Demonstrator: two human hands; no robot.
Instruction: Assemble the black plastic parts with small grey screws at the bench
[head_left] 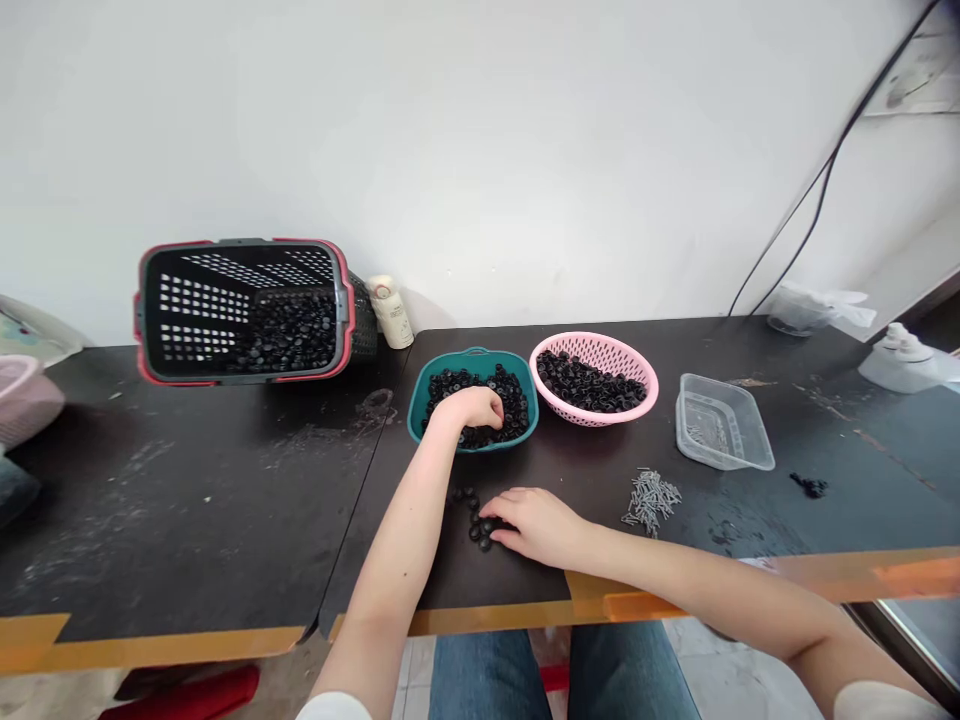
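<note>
1. From where I'm standing, the person's left hand (469,412) is down in a teal plastic bowl (474,353) at the centre of the frame, among a heap of small black parts (510,400). Its fingers curl into the heap, so I cannot tell whether they are together on a piece or slightly apart.
2. The right hand (536,525) lies low on the dark tabletop (187,500), just below the bowl. Its fingers are extended and apart from one another, not clamped on anything I can see. The fingertips are touching or just beside a loose scatter of black parts (480,530).
3. Just right of the teal bowl, a pink plastic colander (592,340) holds more of the black parts.
4. Further right are a clear plastic tray (724,422) and a loose pile of grey screws (651,500), with a small black clump (808,486) beyond them.
5. At the upper left of the table, a black basket with a red rim (346,290) lies tipped on its side, with black parts inside, touching a white bottle (391,312).
6. Orange tape (150,648) runs along the table's near edge.
</note>
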